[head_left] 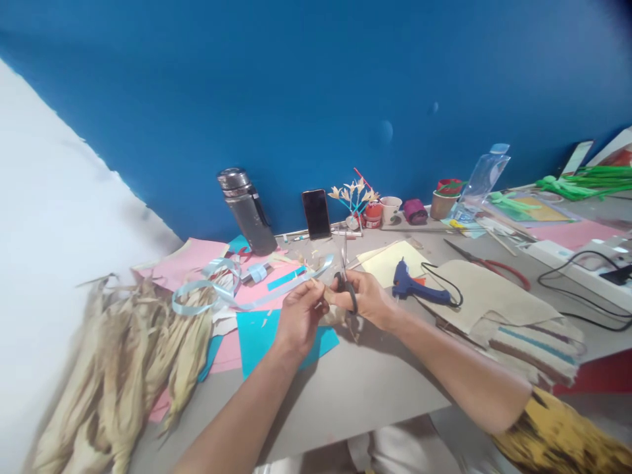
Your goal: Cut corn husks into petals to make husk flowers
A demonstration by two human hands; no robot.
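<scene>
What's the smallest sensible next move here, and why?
I'd probably firm the left hand's pinch on the small pale piece first, keeping the scissors pointed away: both hands' fingertips crowd around it, while the right hand also holds the scissors, blades up.

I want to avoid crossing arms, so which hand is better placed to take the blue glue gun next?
Probably the right hand: it is nearer to the glue gun, so no crossing. It holds scissors, though, and should first put them down.
</scene>
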